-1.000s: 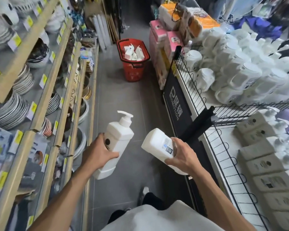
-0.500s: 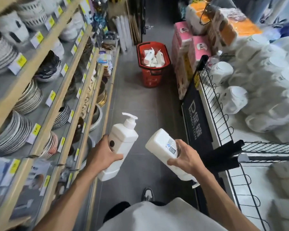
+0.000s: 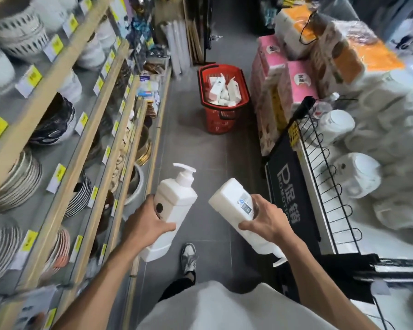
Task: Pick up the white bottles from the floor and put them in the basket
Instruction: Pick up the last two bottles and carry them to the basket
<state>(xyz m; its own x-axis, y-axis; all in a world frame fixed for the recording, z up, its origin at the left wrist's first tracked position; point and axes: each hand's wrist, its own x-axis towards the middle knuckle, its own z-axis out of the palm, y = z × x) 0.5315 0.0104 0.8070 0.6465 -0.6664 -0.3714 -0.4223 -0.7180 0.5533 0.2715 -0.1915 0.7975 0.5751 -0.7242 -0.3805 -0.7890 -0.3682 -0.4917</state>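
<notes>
Right hand point(image 3: 267, 222) hides the inverted bottle point(image 3: 234, 210) pump; shelves blurred.

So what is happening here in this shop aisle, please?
A person stands in a shop aisle with a white pump bottle in each hand. The left hand holds one bottle upright; the right hand holds the other bottle tilted, its pump pointing down toward the person. A red basket stands on the floor ahead, apart from the hands, with several white bottles already in it. These two are not yet in.
</notes>
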